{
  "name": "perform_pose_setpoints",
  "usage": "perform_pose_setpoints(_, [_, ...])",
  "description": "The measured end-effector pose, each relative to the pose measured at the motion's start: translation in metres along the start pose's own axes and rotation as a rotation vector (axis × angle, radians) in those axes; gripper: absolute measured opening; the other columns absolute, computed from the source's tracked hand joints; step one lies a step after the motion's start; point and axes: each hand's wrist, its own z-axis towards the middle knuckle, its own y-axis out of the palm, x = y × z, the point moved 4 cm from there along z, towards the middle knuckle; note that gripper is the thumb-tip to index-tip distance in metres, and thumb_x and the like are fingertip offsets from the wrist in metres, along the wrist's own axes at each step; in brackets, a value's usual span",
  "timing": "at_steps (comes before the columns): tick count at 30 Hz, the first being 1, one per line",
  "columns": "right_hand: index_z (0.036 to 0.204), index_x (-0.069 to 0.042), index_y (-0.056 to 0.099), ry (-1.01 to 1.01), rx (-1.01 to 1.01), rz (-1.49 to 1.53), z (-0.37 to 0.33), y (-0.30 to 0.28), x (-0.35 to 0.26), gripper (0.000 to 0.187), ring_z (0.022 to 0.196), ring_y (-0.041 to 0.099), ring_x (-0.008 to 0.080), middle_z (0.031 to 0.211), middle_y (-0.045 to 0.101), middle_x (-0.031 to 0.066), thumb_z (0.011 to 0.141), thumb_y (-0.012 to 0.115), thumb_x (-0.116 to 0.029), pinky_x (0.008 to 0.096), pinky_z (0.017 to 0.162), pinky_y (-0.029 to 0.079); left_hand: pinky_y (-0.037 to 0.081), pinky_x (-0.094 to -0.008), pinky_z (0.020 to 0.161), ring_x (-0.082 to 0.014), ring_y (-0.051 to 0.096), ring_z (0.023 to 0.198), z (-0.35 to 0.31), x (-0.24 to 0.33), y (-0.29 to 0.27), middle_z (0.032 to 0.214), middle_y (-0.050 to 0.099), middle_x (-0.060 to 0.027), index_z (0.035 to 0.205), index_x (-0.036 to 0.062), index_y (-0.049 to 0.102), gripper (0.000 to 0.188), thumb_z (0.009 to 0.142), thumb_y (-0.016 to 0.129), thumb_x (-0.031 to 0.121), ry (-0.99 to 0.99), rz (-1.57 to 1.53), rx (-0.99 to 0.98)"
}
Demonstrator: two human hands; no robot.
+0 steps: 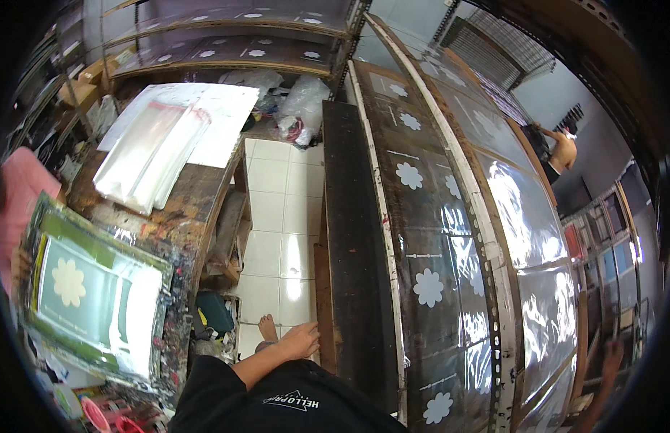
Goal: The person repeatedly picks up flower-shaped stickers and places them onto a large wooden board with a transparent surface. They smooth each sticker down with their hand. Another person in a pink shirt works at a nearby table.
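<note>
Left hand (300, 339): fingers spread loosely, resting at the near dark edge of the long printing table (353, 260), touching its side board; it pinches nothing
Right hand (610, 357): at the far right rim, reaching along the other side of the table; blurred and dark, so I cannot tell whether it is spread or closed
Long printing table: runs from the lower edge up toward the top, bending with the lens; dark strips of cloth with white flower prints (428, 287) lie along it, and glossy clear film (526, 209) covers the right half
Table edges: a pale metal rail (388, 238) separates the bare dark side board from the printed strips
Open room: a narrow aisle of white floor tiles (281, 209) lies between the long table and the paint-stained workbench (180, 209); a bare foot (267, 326) stands on it just beside the left hand
Workbench: a stack of clear plastic sheets (158, 144) lies at its far end, well apart from both hands
Near left: a framed screen with a pale flower stencil (90, 296), tilted, at the workbench's near edge
Far right: another person (562, 150) stands beyond the table's end
</note>
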Motion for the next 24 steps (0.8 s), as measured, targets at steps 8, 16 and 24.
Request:
perform_pose_setpoints(8, [0.12, 0.0, 0.062, -0.615, 0.049, 0.179, 0.056, -0.078, -0.559, 0.032, 0.12, 0.056, 0.0309, 0.122, 0.062, 0.0157, 0.097, 0.062, -0.022, 0.0385, 0.105, 0.04, 0.043, -0.0473, 0.107, -0.0419, 0.051, 0.128, 0.011, -0.053, -0.079, 0.142, 0.05, -0.0238, 0.125, 0.0016, 0.062, 0.044, 0.091, 0.065, 0.03, -0.145, -0.02, 0.126])
perform_pose_setpoints(16, [0.109, -0.001, 0.062, -1.538, 0.1, 0.398, -0.021, -0.101, -0.945, 0.028, 0.096, 0.062, 0.0359, 0.099, 0.065, 0.0173, 0.094, 0.063, -0.025, 0.0437, 0.087, 0.048, 0.043, -0.0445, 0.107, -0.0413, 0.053, 0.126, -0.018, -0.092, -0.14, 0.136, 0.055, -0.0254, 0.125, -0.0012, 0.061, 0.044, 0.091, 0.066, 0.026, -0.318, -0.174, 0.278])
perform_pose_setpoints(24, [0.106, 0.0, 0.066, -1.596, -0.252, 1.318, -0.147, -0.017, -1.077, 0.024, 0.094, 0.068, 0.0339, 0.1, 0.069, 0.0174, 0.091, 0.067, -0.019, 0.0412, 0.083, 0.053, 0.045, -0.0441, 0.105, -0.041, 0.056, 0.122, -0.051, -0.104, -0.159, 0.133, 0.057, -0.0265, 0.124, -0.0028, 0.061, 0.044, 0.093, 0.064, 0.027, -0.405, -0.217, 0.352])
